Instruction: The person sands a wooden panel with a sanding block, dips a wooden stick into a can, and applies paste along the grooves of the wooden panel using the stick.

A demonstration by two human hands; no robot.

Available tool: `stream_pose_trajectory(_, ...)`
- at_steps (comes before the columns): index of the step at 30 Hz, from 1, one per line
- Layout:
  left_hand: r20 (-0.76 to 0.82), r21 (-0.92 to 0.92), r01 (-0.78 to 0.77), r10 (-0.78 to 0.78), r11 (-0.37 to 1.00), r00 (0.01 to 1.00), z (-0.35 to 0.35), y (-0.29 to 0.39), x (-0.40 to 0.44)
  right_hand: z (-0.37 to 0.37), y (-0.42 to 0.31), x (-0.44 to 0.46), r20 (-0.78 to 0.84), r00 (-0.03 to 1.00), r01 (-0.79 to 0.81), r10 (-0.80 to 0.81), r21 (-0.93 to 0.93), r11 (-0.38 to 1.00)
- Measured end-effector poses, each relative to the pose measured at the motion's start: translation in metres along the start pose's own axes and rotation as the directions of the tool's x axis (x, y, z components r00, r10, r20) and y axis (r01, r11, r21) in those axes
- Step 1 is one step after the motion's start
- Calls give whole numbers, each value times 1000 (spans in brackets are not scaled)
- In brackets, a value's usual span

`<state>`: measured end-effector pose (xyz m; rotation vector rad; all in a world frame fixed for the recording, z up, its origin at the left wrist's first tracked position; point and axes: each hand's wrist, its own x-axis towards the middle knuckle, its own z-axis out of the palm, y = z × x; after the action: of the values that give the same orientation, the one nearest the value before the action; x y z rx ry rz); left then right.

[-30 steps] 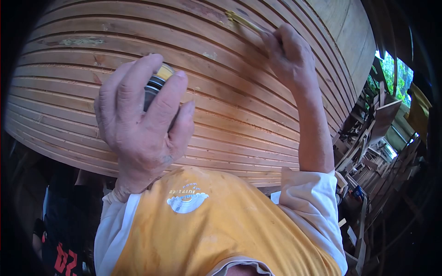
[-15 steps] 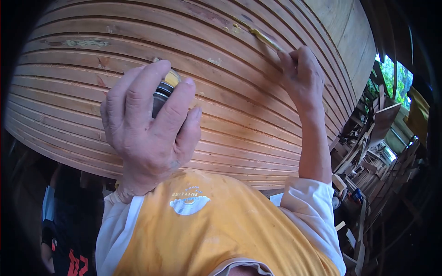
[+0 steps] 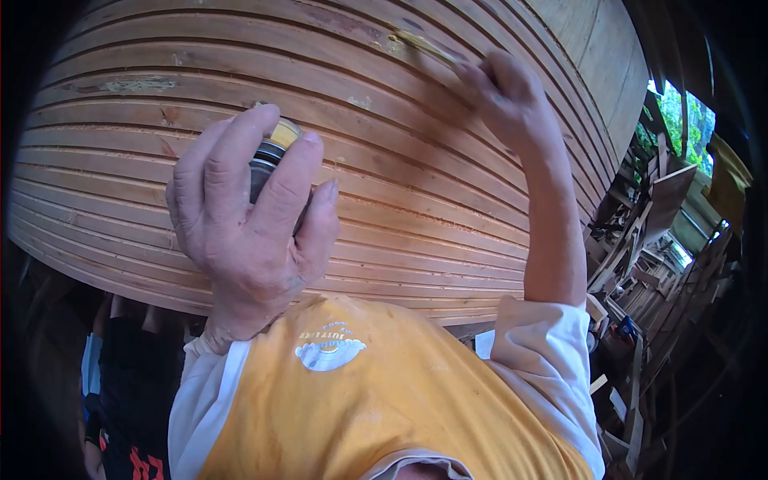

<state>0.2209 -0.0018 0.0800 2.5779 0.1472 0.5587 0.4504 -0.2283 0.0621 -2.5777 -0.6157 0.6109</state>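
My left hand (image 3: 248, 216) is wrapped round a small round container (image 3: 276, 148) with dark, silvery sides and yellow stuff at its top. Up and to the right, my right hand (image 3: 508, 100) grips a thin stick (image 3: 428, 46). The stick's far end carries yellow paste and lies at a yellow smear on the ribbed wooden surface (image 3: 400, 172). Long parallel grooves run between its planks. A pale patch (image 3: 138, 84) marks the planks at the upper left.
Scrap wood (image 3: 640, 264) is piled at the right, near a bright opening with greenery (image 3: 688, 120). A yellow cloth (image 3: 726, 184) hangs beside it. At the lower left another person in dark clothing (image 3: 136, 384) is partly visible.
My right hand has moved down and right, then back up and left, with the stick. My left hand shifted slightly right and back, still holding the container. The other person has shifted a little.
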Motion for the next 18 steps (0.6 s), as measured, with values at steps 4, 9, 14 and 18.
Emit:
stream_pose_trajectory(4,20,13,-1,1,1000,1000,-3,0,0,-1,-11,15,12,998,57,-57,-29,998)
stream_pose_trajectory(9,28,13,29,-29,1000,999,-5,4,2,-6,10,-5,-48,999,-3,-7,-187,982)
stream_pose_trajectory(14,4,14,-4,4,1000,1000,0,1,0,15,-18,3,-159,972,151,-172,-137,979)
stream_pose_trajectory(18,24,20,16,-16,1000,1000,-4,2,1,-11,8,-17,-103,994,-35,33,-21,999)
